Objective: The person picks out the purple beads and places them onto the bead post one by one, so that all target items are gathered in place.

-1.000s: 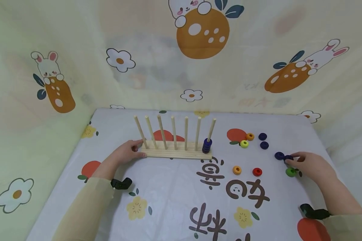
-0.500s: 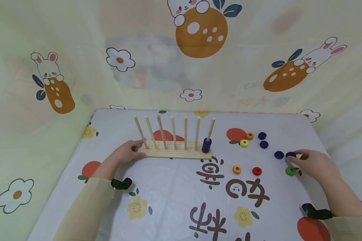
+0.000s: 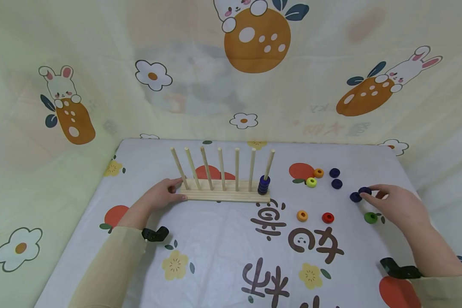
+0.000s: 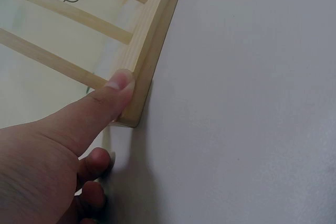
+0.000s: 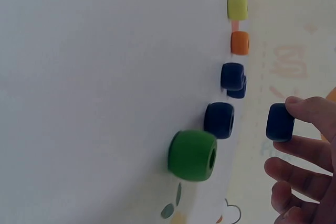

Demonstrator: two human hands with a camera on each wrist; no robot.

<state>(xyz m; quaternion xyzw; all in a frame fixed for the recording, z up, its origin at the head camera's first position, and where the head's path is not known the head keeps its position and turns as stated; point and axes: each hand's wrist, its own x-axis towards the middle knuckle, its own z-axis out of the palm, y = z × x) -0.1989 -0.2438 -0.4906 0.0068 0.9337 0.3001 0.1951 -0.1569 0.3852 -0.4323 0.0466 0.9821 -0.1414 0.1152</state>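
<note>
A wooden peg stand (image 3: 223, 196) with several upright pegs lies toward the back of the table. Dark blue beads (image 3: 264, 185) are stacked on its rightmost peg. My left hand (image 3: 161, 195) grips the stand's left end, the thumb (image 4: 122, 81) pressing on the base beside the end peg. On the right, my right hand (image 3: 402, 208) pinches a dark blue bead (image 5: 280, 123) between thumb and forefinger, raised off the table, with the other fingers loosely bent. Close below it sit another dark blue bead (image 3: 355, 197) and a green bead (image 3: 371, 217).
Two more dark blue beads (image 3: 336, 184) lie farther back, beside a yellow-green bead (image 3: 311, 182) and an orange bead (image 3: 318, 173). Nearer are another orange bead (image 3: 302, 216) and a red bead (image 3: 328, 217). A patterned cloth (image 3: 200, 256) covers the table; printed curtains (image 3: 192, 102) surround it.
My right hand has lifted the pinched blue bead up from beside the other blue bead and the green one. My left hand stays on the stand's end.
</note>
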